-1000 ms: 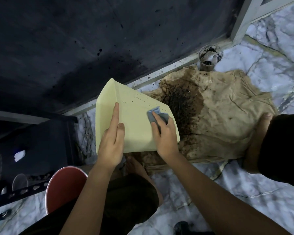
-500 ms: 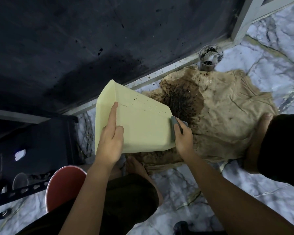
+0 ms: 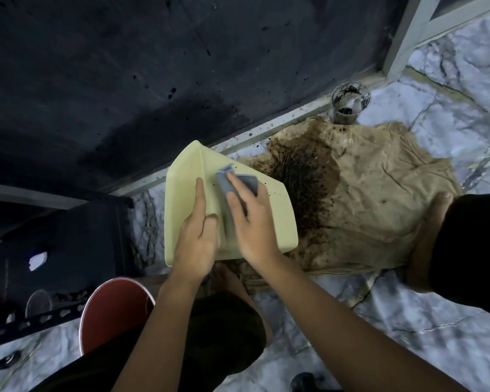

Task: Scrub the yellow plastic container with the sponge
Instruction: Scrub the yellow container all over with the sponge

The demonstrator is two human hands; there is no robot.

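A pale yellow plastic container [image 3: 277,216] is held tilted above the floor, its flat outer side facing me, with a few dark specks along its upper edge. My left hand [image 3: 197,236] grips its near left side, index finger stretched up along the surface. My right hand [image 3: 252,222] presses a blue-grey sponge [image 3: 227,179] flat against the container's upper middle, close beside the left hand. Part of the sponge is hidden under my fingers.
A stained beige cloth [image 3: 379,199] with a dark wet patch lies on the marble floor [image 3: 408,321]. A dirty clear cup [image 3: 350,103] stands at its far edge. A red stool [image 3: 113,312] is at lower left, a dark wall behind, and my bare foot [image 3: 427,236] rests at right.
My right hand has slid the sponge from the container's right edge back up and left to its upper middle. The left hand's grip is unchanged.
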